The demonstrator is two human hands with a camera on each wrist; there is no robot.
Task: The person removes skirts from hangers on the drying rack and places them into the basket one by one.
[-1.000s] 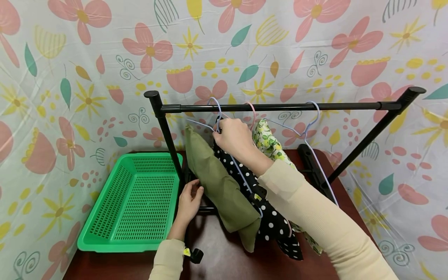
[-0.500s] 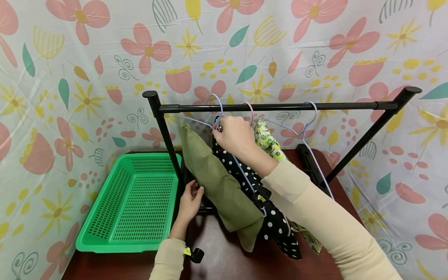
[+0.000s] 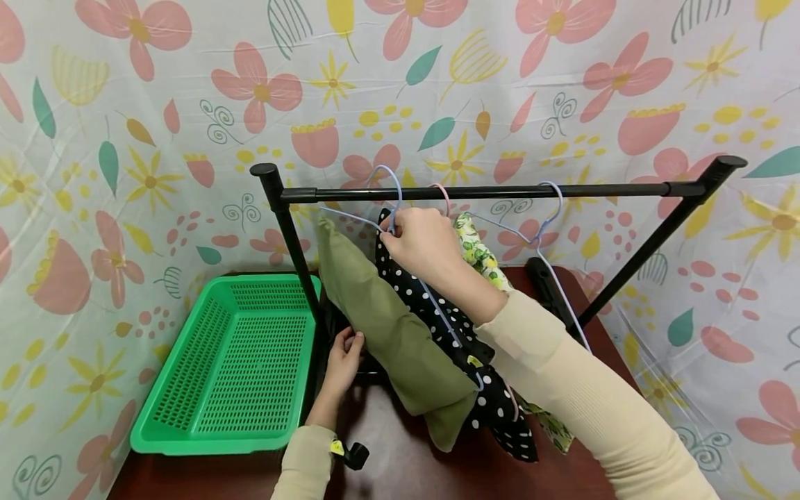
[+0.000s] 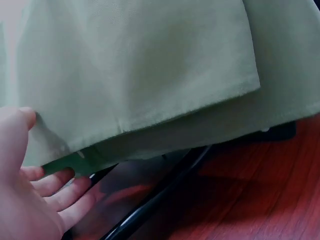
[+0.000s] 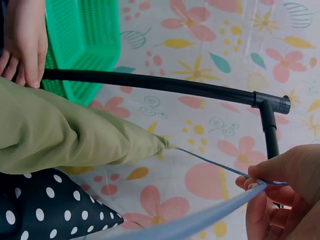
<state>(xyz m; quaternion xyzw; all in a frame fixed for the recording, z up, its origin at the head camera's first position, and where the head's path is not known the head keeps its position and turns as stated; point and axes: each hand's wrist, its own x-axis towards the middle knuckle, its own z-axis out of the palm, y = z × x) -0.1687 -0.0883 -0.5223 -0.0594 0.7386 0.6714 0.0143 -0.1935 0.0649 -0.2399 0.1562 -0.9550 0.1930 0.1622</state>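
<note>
My right hand (image 3: 425,243) pinches the neck of a light blue clothes hanger (image 5: 220,207) between thumb and fingers. The hanger's hook (image 3: 387,169) arches over the black rail (image 3: 487,193). From this hanger hangs an olive green garment (image 3: 387,326), slanting toward the front. My left hand (image 3: 342,361) is low beside the garment's left edge. In the left wrist view, its thumb (image 4: 27,117) touches the cloth near the hem while the other fingers extend loosely below. Behind the green garment hangs a black polka-dot garment (image 3: 500,399), partly covered by it and by my right hand.
A lemon-print garment (image 3: 481,257) hangs farther right, near a pink hanger hook (image 3: 444,194) and a blue hanger (image 3: 550,239). The green basket (image 3: 146,423) stands left of the rack's slanted post (image 3: 294,250), on the reddish-brown table (image 3: 400,465). A floral sheet (image 3: 187,104) covers the wall behind.
The blue hanger's hook has risen slightly above the rail, and the green garment's upper end has swung a little left. My right hand keeps its pinch; my left hand has hardly moved.
</note>
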